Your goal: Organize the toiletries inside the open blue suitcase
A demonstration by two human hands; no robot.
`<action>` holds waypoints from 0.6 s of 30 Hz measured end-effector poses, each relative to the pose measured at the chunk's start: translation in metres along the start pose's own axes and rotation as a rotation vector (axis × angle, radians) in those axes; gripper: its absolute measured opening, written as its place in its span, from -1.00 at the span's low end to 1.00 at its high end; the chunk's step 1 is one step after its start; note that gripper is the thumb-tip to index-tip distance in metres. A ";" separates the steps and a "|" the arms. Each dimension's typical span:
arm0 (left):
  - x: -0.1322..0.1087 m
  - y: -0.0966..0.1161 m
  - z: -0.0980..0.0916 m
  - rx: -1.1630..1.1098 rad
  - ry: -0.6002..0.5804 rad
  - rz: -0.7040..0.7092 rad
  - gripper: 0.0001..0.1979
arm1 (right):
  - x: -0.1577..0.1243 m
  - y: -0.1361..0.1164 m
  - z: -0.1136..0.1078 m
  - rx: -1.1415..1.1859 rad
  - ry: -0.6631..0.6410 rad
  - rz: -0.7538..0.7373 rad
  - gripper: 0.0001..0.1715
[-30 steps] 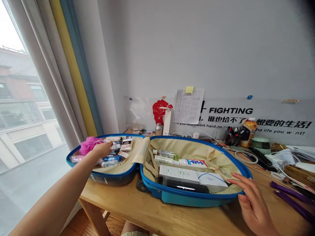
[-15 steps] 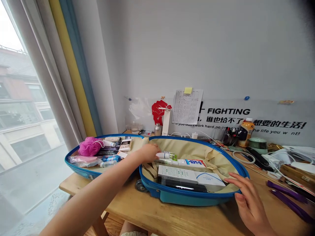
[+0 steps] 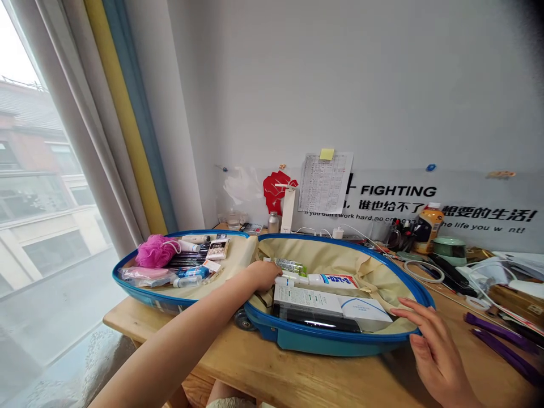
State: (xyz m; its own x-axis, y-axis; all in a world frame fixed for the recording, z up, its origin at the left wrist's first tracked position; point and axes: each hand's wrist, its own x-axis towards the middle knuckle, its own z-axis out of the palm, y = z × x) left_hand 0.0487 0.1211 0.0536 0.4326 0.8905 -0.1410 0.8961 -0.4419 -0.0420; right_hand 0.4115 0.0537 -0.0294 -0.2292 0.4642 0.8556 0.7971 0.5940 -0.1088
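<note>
An open blue suitcase (image 3: 340, 347) lies on the wooden table. In its right half, my left hand (image 3: 268, 275) is closed on a white tube (image 3: 285, 279), partly hidden by my fingers. Just behind lies a clear and green bottle (image 3: 293, 266). To the right is a toothpaste tube (image 3: 335, 281) with blue and red print. In front of these are a white printed box (image 3: 308, 300), a second white box (image 3: 364, 310) and a black case (image 3: 317, 321). My right hand (image 3: 436, 345) is open, fingers apart, at the suitcase's right rim.
The suitcase's left half holds a pink bath puff (image 3: 156, 251), a blue bottle (image 3: 193, 273) and several pouches and small items. Behind stand an orange drink bottle (image 3: 427, 226) and a green jar (image 3: 449, 250). Purple straps (image 3: 504, 347) lie at the right.
My left hand has moved slightly down and toward me with the white tube, so the clear and green bottle behind shows more fully. My right hand stays at the rim.
</note>
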 end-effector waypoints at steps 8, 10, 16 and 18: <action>-0.005 0.004 -0.003 -0.029 0.001 -0.033 -0.60 | -0.001 0.001 0.002 0.011 0.027 0.010 -0.48; -0.006 0.005 -0.003 -0.025 -0.002 -0.042 -0.59 | -0.001 0.002 0.003 0.011 0.025 0.019 -0.46; -0.009 0.010 -0.009 -0.037 0.051 -0.065 -0.58 | 0.002 -0.001 0.003 0.003 0.062 -0.025 -0.48; -0.013 0.012 -0.015 -0.049 0.124 -0.075 -0.57 | 0.003 -0.001 0.002 -0.010 0.046 -0.047 -0.50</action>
State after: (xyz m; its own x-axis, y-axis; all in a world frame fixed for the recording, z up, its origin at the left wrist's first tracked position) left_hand 0.0555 0.1062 0.0694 0.3703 0.9288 -0.0158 0.9289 -0.3704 0.0008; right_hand 0.4087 0.0556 -0.0276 -0.2404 0.4053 0.8820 0.7920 0.6073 -0.0632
